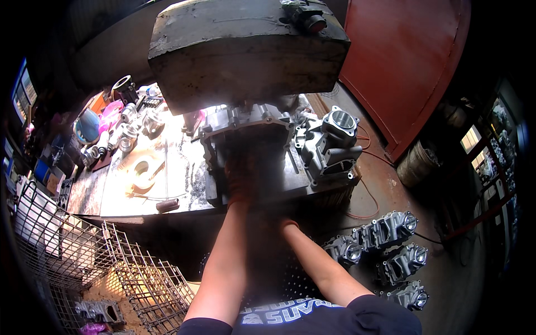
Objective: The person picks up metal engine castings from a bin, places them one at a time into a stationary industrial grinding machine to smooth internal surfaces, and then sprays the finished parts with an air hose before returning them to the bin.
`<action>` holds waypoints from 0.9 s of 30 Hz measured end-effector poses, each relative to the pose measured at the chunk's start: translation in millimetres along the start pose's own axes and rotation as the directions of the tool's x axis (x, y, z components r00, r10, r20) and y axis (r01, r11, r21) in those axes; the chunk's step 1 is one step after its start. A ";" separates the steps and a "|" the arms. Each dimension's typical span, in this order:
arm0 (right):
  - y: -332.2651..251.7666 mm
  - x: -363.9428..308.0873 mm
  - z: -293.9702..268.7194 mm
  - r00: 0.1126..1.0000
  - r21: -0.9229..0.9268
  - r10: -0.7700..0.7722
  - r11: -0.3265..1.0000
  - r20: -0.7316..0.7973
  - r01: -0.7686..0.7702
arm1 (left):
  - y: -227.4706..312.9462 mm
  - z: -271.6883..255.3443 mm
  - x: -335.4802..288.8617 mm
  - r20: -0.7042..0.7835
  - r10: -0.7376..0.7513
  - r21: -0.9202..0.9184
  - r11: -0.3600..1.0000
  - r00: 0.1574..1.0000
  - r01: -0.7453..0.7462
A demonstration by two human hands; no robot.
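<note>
A grey metal casting (248, 119) with a bolted flange rim stands on the workbench in front of me, under a big block-shaped machine head (245, 72). My left hand (239, 181) reaches into the dark hollow below the casting's flange; its fingers are lost in shadow. Lower and to the right, at the bench's front edge, my right hand (288, 223) shows only as an orange edge at the wrist, the rest dark. What either hand holds or touches cannot be made out. Just right of the casting sits another silver housing (329, 148) with a round bore on top.
Several similar housings (385, 231) stand on the floor at the lower right. A wire mesh basket (139, 273) is at the lower left. Metal parts, a ring (146, 172) and a short dark cylinder (167, 205) lie on the bench's left side. An orange hose (373, 204) crosses the floor.
</note>
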State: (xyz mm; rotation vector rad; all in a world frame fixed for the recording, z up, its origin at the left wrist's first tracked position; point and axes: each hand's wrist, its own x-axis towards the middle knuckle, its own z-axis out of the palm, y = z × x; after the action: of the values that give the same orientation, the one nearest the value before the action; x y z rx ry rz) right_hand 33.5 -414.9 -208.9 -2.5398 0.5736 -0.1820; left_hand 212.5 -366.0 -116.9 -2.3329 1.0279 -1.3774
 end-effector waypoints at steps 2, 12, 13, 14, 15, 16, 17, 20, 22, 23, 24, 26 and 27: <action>-2.2 -1.9 -3.7 1.000 0.010 0.011 1.000 0.003 -0.011 | -1.0 2.2 0.1 0.001 -0.001 0.035 0.999 1.000 0.001; -6.5 -7.3 -14.6 0.999 0.054 0.050 0.997 0.015 -0.051 | -8.1 -11.3 6.0 -0.009 0.009 0.053 0.999 1.000 -0.008; -7.2 -6.8 -14.6 0.999 0.060 0.051 0.997 0.013 -0.051 | -8.3 -12.7 6.3 0.000 -0.005 0.021 1.000 1.000 0.005; -8.5 -5.7 -14.2 0.998 0.062 0.055 0.997 0.015 -0.055 | -8.6 -14.1 6.4 0.010 -0.018 -0.011 1.000 1.000 0.018; -8.4 -4.6 -14.2 0.998 0.064 0.056 0.996 0.015 -0.057 | -7.7 -19.1 9.2 0.048 -0.048 -0.089 0.995 0.998 0.052; -8.5 -3.0 -13.9 0.998 0.067 0.056 0.996 0.019 -0.057 | -9.9 -22.1 12.8 -0.017 -0.059 -0.165 0.985 0.998 0.055; -8.2 -2.8 -13.8 0.998 0.068 0.059 0.996 0.019 -0.060 | -11.8 -25.2 16.3 -0.082 -0.070 -0.241 0.969 0.994 0.048; -5.5 -1.2 -14.8 0.997 0.074 0.070 0.995 0.016 -0.071 | -24.7 -40.2 30.8 -0.285 -0.042 -0.241 0.970 0.958 -0.029; -10.5 1.5 -14.4 0.998 0.080 0.058 0.995 0.021 -0.060 | -13.8 -21.0 10.1 -0.063 -0.014 -0.024 1.000 0.998 0.012; -11.6 1.0 -13.7 0.998 0.085 0.059 0.995 0.021 -0.061 | -9.4 -14.6 5.4 0.019 -0.014 0.046 0.999 1.000 0.013; -10.7 1.0 -13.8 0.998 0.088 0.062 0.994 0.021 -0.064 | -7.2 -13.2 6.2 0.037 -0.020 0.036 0.999 0.999 0.019; -9.4 0.7 -14.2 0.997 0.092 0.070 0.993 0.025 -0.072 | -5.1 -10.8 5.7 0.042 -0.016 0.054 0.998 0.999 0.014; -9.3 -0.2 -14.5 0.997 0.093 0.074 0.993 0.025 -0.076 | -5.6 -11.6 5.9 0.030 -0.004 0.081 0.997 1.000 0.002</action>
State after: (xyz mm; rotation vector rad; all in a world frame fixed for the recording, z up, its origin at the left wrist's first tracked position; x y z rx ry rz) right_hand 33.2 -414.3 -191.7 -2.4225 0.6369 -0.1512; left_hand 207.0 -364.4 -103.9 -2.2909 0.9427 -1.3550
